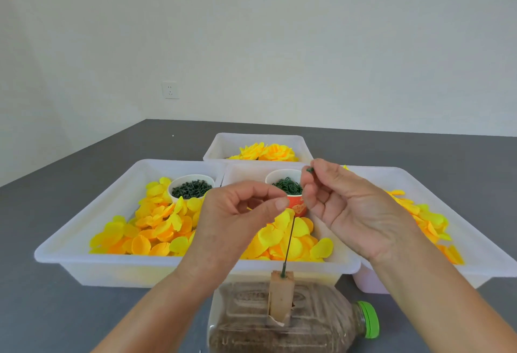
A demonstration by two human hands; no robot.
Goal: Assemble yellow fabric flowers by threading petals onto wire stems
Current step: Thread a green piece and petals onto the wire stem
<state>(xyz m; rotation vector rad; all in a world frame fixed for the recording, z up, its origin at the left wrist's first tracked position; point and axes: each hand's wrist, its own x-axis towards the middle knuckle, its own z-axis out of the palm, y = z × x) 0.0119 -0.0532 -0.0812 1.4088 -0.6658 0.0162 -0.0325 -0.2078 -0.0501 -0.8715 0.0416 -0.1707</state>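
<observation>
A thin dark wire stem (pixel 289 243) stands upright in a tan block (pixel 280 296) fixed on a plastic bottle lying on its side. My left hand (pixel 237 212) hovers at the wire's top with thumb and forefinger pinched together; whether it holds anything is hidden. To the right and higher, my right hand (pixel 344 207) pinches a small dark green piece (pixel 309 169) between thumb and forefinger. Loose yellow petals (pixel 156 226) fill the white trays behind.
Front trays (pixel 70 252) hold petals, a white cup of dark green bits (pixel 191 187) and a red cup of green rings (pixel 288 186). A far tray (pixel 223 145) holds finished yellow flowers (pixel 265 152). The bottle (pixel 307 322), filled with brown matter, has a green cap (pixel 369 319). Grey table around.
</observation>
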